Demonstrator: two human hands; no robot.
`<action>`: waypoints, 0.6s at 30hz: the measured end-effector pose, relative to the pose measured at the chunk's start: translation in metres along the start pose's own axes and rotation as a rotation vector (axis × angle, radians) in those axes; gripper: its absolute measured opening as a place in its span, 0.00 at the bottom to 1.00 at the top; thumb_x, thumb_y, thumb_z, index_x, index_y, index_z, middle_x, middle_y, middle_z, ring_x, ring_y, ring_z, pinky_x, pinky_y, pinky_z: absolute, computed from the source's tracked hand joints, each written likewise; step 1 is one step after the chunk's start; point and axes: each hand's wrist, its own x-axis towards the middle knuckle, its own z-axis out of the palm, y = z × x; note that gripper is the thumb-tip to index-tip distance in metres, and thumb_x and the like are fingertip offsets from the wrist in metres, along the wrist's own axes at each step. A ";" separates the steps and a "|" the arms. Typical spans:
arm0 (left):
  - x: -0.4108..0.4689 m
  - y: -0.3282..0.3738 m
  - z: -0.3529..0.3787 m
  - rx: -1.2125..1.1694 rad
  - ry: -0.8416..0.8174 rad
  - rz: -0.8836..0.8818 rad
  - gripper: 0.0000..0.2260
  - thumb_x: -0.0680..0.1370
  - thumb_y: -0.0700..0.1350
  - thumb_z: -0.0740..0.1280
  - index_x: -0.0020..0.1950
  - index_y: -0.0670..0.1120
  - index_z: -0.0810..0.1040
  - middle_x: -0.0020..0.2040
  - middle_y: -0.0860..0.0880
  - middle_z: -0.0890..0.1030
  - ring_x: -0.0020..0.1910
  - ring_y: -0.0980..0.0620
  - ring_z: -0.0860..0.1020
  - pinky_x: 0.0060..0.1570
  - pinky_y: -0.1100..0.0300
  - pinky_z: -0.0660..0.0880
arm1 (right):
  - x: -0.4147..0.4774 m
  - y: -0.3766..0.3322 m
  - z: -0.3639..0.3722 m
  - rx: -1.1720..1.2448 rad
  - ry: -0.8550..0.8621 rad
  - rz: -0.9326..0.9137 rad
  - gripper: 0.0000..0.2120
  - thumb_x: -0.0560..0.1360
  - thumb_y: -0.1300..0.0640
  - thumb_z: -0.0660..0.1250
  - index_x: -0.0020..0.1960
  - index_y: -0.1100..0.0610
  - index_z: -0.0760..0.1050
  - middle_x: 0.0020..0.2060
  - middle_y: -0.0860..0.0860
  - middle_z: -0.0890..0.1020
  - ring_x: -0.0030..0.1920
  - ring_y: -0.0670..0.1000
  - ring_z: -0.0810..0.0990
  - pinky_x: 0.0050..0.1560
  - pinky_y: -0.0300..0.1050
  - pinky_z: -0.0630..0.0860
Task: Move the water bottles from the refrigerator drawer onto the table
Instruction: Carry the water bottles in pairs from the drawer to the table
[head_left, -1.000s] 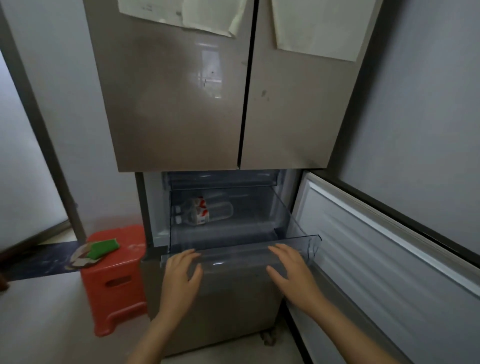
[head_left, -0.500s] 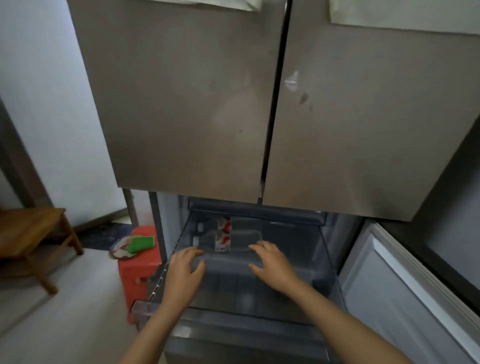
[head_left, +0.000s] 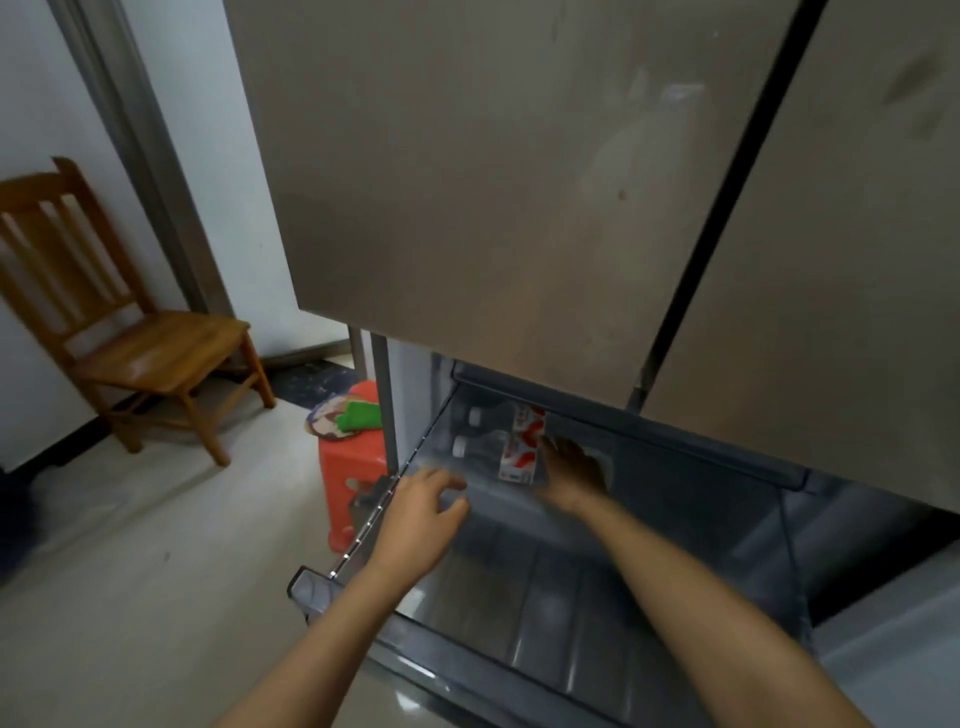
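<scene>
In the clear drawer (head_left: 566, 597) lie 2 plastic bottles (head_left: 485, 449)

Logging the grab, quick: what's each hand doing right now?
Left hand: open, holding nothing.
Right hand: at the near bottle; grip cannot be told.

A wooden chair (head_left: 130, 338) stands at 9 o'clock against a white wall (head_left: 208, 156). 1 red stool (head_left: 348, 467) sits on the pale floor (head_left: 130, 597).

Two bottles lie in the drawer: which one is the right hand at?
The front bottle, nearer the camera: the right hand is at its red label. The rear bottle lies behind it, farther back.
</scene>
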 end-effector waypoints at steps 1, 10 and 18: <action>0.002 -0.003 0.001 -0.006 0.003 -0.006 0.14 0.74 0.47 0.62 0.56 0.43 0.78 0.57 0.46 0.78 0.57 0.49 0.73 0.56 0.63 0.65 | 0.006 0.002 0.003 -0.008 -0.012 0.003 0.38 0.74 0.49 0.65 0.75 0.49 0.45 0.74 0.56 0.54 0.72 0.57 0.57 0.70 0.55 0.59; 0.013 -0.009 -0.004 0.013 0.004 0.054 0.11 0.76 0.42 0.63 0.57 0.45 0.78 0.57 0.48 0.77 0.59 0.52 0.71 0.52 0.68 0.62 | 0.021 0.003 0.015 -0.208 0.084 0.022 0.28 0.78 0.56 0.55 0.75 0.51 0.48 0.73 0.58 0.54 0.72 0.61 0.53 0.70 0.54 0.55; 0.011 -0.012 0.002 -0.282 -0.047 -0.152 0.10 0.74 0.37 0.65 0.54 0.40 0.78 0.52 0.46 0.79 0.55 0.49 0.76 0.50 0.66 0.66 | -0.026 -0.008 0.014 -0.288 0.196 0.015 0.32 0.54 0.50 0.79 0.55 0.60 0.76 0.50 0.60 0.77 0.48 0.61 0.77 0.48 0.51 0.74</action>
